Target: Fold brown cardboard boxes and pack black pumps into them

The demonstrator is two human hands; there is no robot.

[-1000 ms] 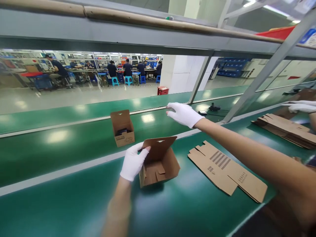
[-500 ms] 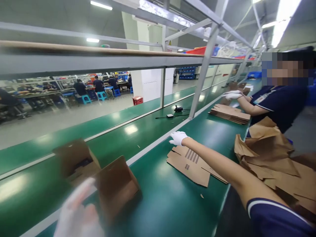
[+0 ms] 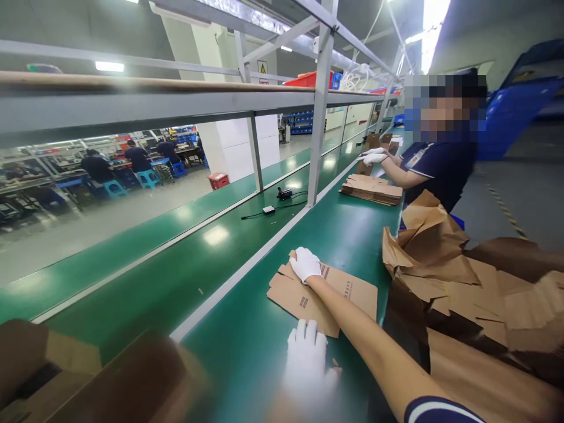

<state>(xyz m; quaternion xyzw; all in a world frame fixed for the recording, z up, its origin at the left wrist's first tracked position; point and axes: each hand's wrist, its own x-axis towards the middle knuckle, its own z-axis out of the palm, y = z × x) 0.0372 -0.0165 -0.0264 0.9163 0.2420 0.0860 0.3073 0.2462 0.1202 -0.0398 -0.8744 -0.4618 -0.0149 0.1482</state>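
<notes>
White and spread empty, our left hand (image 3: 307, 359) had left the open box (image 3: 136, 376); our right hand (image 3: 305, 264) lay on the flat cardboard (image 3: 299, 296) on the table (image 3: 238, 346), grip unclear, so work centred there.

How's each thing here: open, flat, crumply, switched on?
Front carton: folded flat
Right hand: on that carton
Left hand: open, fingers stretched out
Stacked cartons: flat
Brown paper: crumpled
Left-edge box: open, blurred
Box beside it: too blurred to tell
Ceiling light: on
</notes>
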